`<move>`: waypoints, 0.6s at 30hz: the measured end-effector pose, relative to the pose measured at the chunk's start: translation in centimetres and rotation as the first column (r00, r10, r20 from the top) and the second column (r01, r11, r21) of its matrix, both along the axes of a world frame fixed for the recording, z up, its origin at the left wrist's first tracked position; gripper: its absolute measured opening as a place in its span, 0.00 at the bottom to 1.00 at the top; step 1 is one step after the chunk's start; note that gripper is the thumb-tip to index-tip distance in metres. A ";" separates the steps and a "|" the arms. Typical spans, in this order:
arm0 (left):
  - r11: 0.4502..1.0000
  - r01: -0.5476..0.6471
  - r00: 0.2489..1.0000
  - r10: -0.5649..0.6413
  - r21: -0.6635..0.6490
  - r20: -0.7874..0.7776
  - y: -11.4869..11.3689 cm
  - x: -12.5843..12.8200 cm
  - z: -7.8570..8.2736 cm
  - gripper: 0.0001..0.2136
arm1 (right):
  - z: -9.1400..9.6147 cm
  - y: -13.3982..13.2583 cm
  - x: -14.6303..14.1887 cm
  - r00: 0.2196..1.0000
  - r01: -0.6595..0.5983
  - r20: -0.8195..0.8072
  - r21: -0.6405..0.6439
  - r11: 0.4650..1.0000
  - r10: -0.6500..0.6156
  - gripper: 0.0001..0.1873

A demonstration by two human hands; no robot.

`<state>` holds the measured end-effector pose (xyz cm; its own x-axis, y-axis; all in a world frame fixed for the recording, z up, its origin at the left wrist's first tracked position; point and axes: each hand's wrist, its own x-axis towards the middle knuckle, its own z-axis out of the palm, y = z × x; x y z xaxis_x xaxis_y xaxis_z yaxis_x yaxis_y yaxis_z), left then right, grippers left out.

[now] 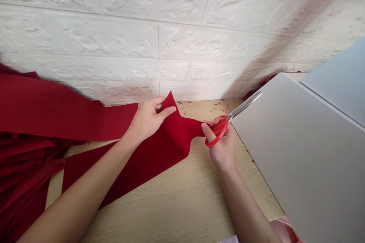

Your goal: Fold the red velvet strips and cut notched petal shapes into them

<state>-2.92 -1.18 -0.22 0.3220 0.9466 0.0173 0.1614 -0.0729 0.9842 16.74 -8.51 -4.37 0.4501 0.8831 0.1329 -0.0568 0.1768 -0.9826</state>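
Observation:
A wide strip of red fabric (148, 159) lies across the table, its right end lifted and pulled between both hands. My left hand (149, 117) pinches the strip near its upper pointed corner, thumb on top. At the strip's narrow right end, my right hand (221, 140) grips the fabric between thumb and fingers. Scissors (225, 123) with red handles also hang on my right hand, their blades together and pointing up and right, away from the fabric. The fingertips of my right hand are partly hidden behind the handles and cloth.
Another red fabric strip (65, 106) and a heap of red fabric (23, 174) fill the left side. A large white box (308, 152) stands at right. Small red scraps dot the wooden table (176, 201) along the white brick-patterned wall (119, 38).

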 end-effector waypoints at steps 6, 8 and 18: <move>0.999 0.015 0.996 -0.011 -0.052 0.084 0.0 0.0 0.5 0.19 | 0.2 -0.1 -0.2 1.000 -0.016 0.014 0.024 1.000 0.016 0.17; 0.997 0.027 0.995 -0.020 -0.072 0.100 -0.1 0.0 0.6 0.21 | 0.1 -0.1 -0.1 1.000 -0.005 0.024 0.022 1.000 0.004 0.17; 0.995 0.082 0.990 -0.076 -0.054 0.115 -0.3 0.3 0.4 0.14 | 0.4 0.0 0.2 0.999 0.031 0.018 0.027 0.999 -0.031 0.19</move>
<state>-2.66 -1.51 0.15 0.3950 0.9187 0.0030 0.0448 -0.0225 0.9987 16.90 -8.46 -4.01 0.4745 0.8648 0.1644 -0.0328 0.2041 -0.9784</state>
